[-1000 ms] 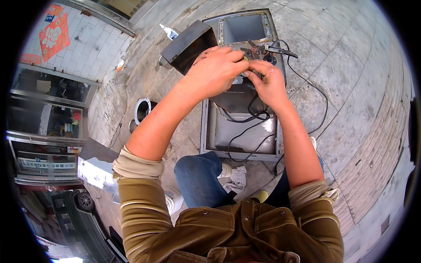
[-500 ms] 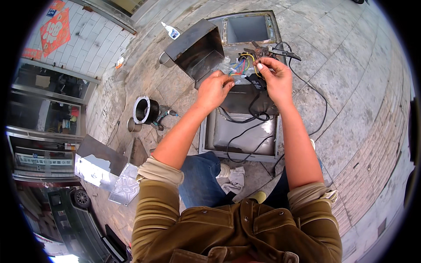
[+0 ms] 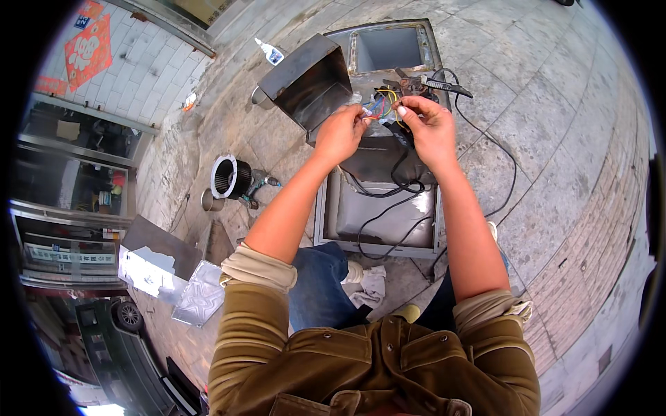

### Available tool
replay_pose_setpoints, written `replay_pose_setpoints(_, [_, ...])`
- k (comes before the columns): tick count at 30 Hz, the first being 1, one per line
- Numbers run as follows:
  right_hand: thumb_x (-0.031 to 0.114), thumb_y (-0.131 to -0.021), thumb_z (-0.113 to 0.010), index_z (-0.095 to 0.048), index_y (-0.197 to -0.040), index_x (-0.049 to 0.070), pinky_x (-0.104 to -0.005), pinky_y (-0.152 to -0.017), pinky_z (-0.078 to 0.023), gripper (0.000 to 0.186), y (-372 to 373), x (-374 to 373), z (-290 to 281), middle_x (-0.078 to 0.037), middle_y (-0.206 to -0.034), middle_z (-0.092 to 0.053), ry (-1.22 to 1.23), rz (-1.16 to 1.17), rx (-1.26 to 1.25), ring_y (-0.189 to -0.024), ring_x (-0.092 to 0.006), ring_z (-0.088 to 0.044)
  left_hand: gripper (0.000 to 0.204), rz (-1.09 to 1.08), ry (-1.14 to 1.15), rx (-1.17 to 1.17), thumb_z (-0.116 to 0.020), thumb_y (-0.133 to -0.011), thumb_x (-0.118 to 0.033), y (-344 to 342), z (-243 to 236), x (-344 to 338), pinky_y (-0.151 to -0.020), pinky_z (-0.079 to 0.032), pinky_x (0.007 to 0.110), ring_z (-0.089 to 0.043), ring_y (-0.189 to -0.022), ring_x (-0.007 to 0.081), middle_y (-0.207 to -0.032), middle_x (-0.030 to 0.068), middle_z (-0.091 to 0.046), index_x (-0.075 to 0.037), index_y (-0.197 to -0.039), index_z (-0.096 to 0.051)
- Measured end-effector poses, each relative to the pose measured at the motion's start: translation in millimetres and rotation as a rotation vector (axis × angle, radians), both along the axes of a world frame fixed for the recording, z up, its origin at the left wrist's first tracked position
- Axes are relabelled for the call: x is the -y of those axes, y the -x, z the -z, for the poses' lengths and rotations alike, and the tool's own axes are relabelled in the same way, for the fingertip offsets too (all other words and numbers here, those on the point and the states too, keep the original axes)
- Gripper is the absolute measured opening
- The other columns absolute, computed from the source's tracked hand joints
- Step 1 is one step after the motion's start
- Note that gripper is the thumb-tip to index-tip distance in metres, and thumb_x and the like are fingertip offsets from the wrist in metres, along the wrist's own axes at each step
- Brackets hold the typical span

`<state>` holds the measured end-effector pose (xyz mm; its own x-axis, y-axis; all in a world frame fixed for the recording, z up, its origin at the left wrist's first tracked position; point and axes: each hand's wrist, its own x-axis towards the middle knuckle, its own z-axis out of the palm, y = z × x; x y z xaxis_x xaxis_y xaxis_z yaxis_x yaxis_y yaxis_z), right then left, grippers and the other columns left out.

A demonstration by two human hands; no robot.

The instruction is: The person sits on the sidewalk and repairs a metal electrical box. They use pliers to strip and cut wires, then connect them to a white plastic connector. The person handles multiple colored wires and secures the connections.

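Both my hands are at a bundle of thin coloured wires (image 3: pixel 380 105) above a metal appliance housing (image 3: pixel 378 239). My left hand (image 3: pixel 340 133) is closed in a pinch on wires at the bundle's left side. Opposite it, my right hand (image 3: pixel 429 128) pinches a yellow wire (image 3: pixel 397 102) between thumb and forefinger. Below the right fingers sits a black box-like part (image 3: pixel 398 132), partly covered. A black cable (image 3: pixel 399 182) loops down across the housing. The wires' ends are too small to make out.
Left of the wires stands an open dark metal box (image 3: pixel 309 87); behind it is a rectangular duct opening (image 3: pixel 388 48). A pliers-like tool with a dark grip (image 3: pixel 446 86) lies right. A spray bottle (image 3: pixel 269 51), fan wheel (image 3: pixel 231 176), power drill (image 3: pixel 258 188) and metal sheets (image 3: pixel 199 292) rest on the paving.
My right hand has moved left and slightly down, closer to the left hand, bringing the yellow wire with it. My left hand has shifted only slightly.
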<state>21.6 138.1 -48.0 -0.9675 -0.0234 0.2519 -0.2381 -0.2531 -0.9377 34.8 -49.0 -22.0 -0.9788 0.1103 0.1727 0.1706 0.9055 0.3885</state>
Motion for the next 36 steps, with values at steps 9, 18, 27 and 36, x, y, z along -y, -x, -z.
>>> replay_pose_setpoints(9, [0.004, -0.089, -0.064, -0.067, -0.102, -0.002, -0.0232, -0.078, -0.048, 0.014, 2, -3, 7, -0.005, -0.094, -0.069, 0.007, -0.012, 0.006, -0.085, -0.0086, -0.060, 0.020, -0.070, -1.641, 0.146, -0.049, -0.100, -0.025, -103, -56, 73, -0.100, -0.046, 0.043, -0.050, -0.125, 0.0351, -0.125, 0.0223, -0.057, -0.006, -0.096, -0.055])
replay_pose_setpoints(18, [0.016, -0.093, -0.062, -0.067, -0.105, 0.003, -0.0212, -0.068, -0.043, 0.018, -21, 10, -12, -0.002, -0.099, -0.068, -0.218, 0.054, 0.005, -0.083, -0.0060, -0.057, 0.021, 0.116, -1.788, -0.220, -0.052, -0.098, -0.031, -245, -137, 125, -0.110, -0.036, 0.048, -0.033, -0.138, 0.0377, -0.149, 0.0240, -0.031, -0.010, -0.097, -0.053])
replay_pose_setpoints(27, [0.016, -0.096, -0.059, -0.063, -0.114, 0.000, -0.0210, -0.075, -0.043, 0.025, 5, 4, 24, -0.003, -0.105, -0.066, -0.377, 0.079, -0.215, -0.091, -0.0075, -0.058, 0.022, 0.357, -1.702, -0.503, -0.045, -0.099, -0.041, -300, -174, 153, -0.117, -0.011, 0.050, -0.003, -0.147, 0.0323, -0.156, 0.0145, -0.020, -0.021, -0.094, -0.051])
replay_pose_setpoints(36, [0.019, -0.093, -0.061, -0.060, -0.119, -0.003, -0.0327, -0.084, -0.045, 0.034, -28, 28, -8, -0.009, -0.112, -0.063, -0.459, 0.086, -0.035, -0.097, -0.0165, -0.056, 0.024, 0.288, -1.620, -0.752, -0.039, -0.102, -0.038, -332, -170, 199, -0.118, -0.010, 0.054, -0.004, -0.147, 0.0295, -0.156, 0.0105, -0.021, -0.018, -0.097, -0.051])
